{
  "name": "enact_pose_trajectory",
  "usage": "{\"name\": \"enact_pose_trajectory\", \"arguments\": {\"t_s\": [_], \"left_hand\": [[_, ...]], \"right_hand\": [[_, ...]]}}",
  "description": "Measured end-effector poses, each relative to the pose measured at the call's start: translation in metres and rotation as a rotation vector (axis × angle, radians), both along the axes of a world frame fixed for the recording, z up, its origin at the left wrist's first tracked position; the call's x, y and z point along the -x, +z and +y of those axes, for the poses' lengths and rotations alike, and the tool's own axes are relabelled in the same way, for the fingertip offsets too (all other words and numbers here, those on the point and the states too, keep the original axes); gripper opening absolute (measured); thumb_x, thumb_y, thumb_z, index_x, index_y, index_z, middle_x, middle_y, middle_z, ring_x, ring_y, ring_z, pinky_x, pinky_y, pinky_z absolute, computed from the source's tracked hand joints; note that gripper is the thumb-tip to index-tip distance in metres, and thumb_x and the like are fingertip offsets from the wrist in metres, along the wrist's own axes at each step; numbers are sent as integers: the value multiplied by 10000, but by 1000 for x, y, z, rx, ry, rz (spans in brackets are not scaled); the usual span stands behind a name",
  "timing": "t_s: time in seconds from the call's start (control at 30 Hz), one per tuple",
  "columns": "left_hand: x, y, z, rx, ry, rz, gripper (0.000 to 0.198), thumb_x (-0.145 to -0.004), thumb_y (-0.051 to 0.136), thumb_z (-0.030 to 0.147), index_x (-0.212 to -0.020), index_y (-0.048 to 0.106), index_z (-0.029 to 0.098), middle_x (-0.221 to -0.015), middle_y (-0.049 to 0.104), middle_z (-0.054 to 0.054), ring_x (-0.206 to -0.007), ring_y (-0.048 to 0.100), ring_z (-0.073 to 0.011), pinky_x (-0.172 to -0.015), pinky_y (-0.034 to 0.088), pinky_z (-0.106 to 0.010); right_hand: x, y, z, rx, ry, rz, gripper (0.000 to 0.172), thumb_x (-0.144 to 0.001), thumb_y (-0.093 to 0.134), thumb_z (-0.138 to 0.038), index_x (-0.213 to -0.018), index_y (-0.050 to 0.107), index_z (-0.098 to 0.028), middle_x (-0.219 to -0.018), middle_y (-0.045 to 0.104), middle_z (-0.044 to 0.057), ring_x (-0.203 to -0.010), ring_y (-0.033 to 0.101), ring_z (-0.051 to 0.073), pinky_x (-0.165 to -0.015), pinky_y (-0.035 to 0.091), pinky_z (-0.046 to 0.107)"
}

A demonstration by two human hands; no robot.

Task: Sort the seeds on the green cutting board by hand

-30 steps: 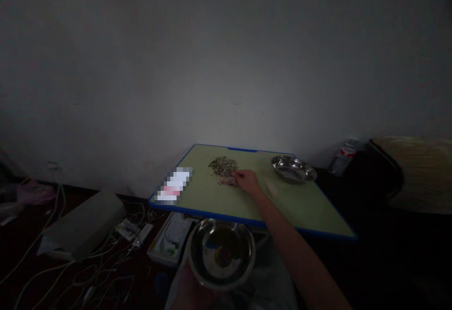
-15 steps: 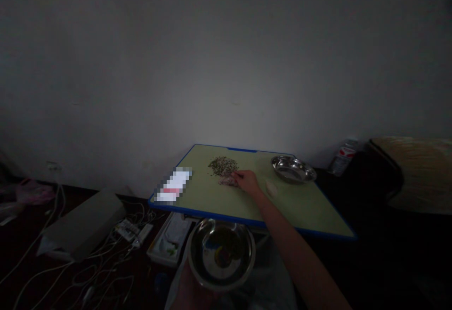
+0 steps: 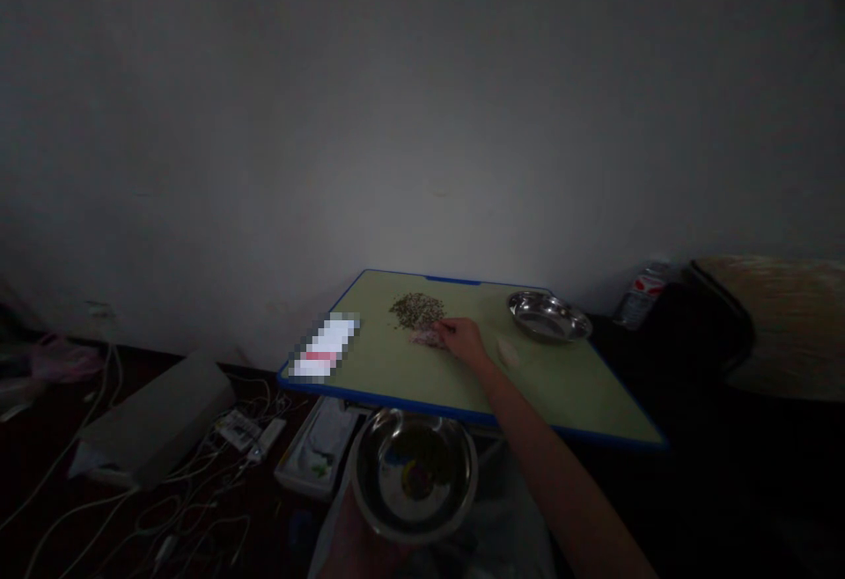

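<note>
No readable text, bottle label (image 3: 649,283) blurred

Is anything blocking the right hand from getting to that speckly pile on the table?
Nothing visible does. The right hand is right by the speckled pile's near side, with its fingers beside the pinkish bits there.

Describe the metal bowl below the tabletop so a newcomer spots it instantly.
Find the pale green, blue-edged tabletop in front of the wall. Just below its near edge, the left hand holds a round, shiny metal bowl, its open top facing the camera. Unlike the other bowl, which sits on the tabletop toward its far right corner, this one is held off the tabletop.
</note>
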State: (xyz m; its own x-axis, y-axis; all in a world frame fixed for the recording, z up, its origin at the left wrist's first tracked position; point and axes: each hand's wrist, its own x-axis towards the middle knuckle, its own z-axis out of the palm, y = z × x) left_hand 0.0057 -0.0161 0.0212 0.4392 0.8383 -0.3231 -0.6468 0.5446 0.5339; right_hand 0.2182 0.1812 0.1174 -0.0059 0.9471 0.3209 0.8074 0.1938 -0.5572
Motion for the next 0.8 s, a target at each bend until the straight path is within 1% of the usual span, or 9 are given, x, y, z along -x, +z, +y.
{"name": "enact_pose_trajectory", "arguments": {"t_s": [0.07, 0.17, 0.27, 0.33, 0.43, 0.53, 0.63, 0.7, 0.8], "left_hand": [[-3, 2, 1, 13, 10, -52, 623, -816, 544, 798, -1166, 755, 328, -1295, 791, -106, -1322, 643, -455, -1101, 502, -666], [-5, -7, 4, 33, 28, -32, 601, -778, 573, 814, -1084, 754, 329, -1202, 818, -108, -1282, 670, -446, -1093, 520, -647], [-2, -21, 7, 17, -1, -98, 643, -790, 575, 807, -1162, 735, 307, -1292, 800, -100, -1368, 619, -423, -1146, 491, -623], [2, -26, 7, 14, -33, -139, 676, -808, 589, 785, -1227, 725, 272, -1295, 804, -102, -1334, 645, -414, -1138, 504, -612], [6, -26, 6, 32, 11, -50, 622, -822, 595, 764, -1210, 743, 301, -1159, 839, -88, -1211, 708, -418, -1103, 518, -622], [5, -24, 4, 41, 6, 0, 638, -784, 582, 812, -1165, 756, 330, -1164, 829, -101, -1294, 656, -460, -1149, 459, -659], [0, -26, 4, 66, 50, -49, 636, -760, 594, 822, -1149, 741, 341, -1235, 817, -90, -1391, 594, -448, -1176, 446, -647], [-3, -27, 4, 103, 90, -62, 617, -782, 584, 804, -1139, 729, 322, -1209, 828, -95, -1387, 601, -442, -1181, 447, -645], [-2, -27, 3, 120, 74, -80, 692, -787, 580, 803, -1229, 691, 282, -1196, 827, -134, -1361, 613, -478, -1167, 435, -706]], "right_hand": [[1, 0, 0, 0, 9, 2, 254, -979, 630, -293, -1033, 874, -246, -930, 849, 63, -825, 759, 231, -742, 485, 263], [1, -1, 0, -7, 7, 7, 251, -973, 635, -298, -1013, 876, -237, -919, 848, 69, -826, 755, 233, -732, 481, 265], [2, -1, 0, -9, 0, 39, 249, -959, 640, -292, -1017, 875, -239, -913, 848, 60, -818, 749, 232, -731, 486, 267], [1, 0, 0, -5, 3, 59, 248, -953, 644, -295, -1013, 876, -235, -892, 847, 48, -802, 745, 227, -721, 485, 264], [0, 0, 0, 7, 13, 66, 258, -956, 638, -310, -984, 881, -229, -838, 840, 35, -766, 743, 220, -684, 475, 256], [0, -1, 0, -8, 14, 58, 261, -953, 630, -305, -971, 882, -242, -858, 845, 35, -778, 749, 227, -686, 490, 262], [0, -3, 2, -29, 1, 40, 255, -945, 630, -293, -994, 878, -258, -901, 850, 35, -824, 761, 238, -721, 516, 277], [1, -4, 2, -33, -1, 29, 253, -942, 633, -289, -1010, 875, -261, -928, 851, 37, -853, 770, 243, -745, 528, 284], [1, -3, 2, -32, 6, 32, 251, -947, 633, -281, -1023, 872, -267, -976, 851, 42, -898, 779, 250, -769, 537, 287]]}}
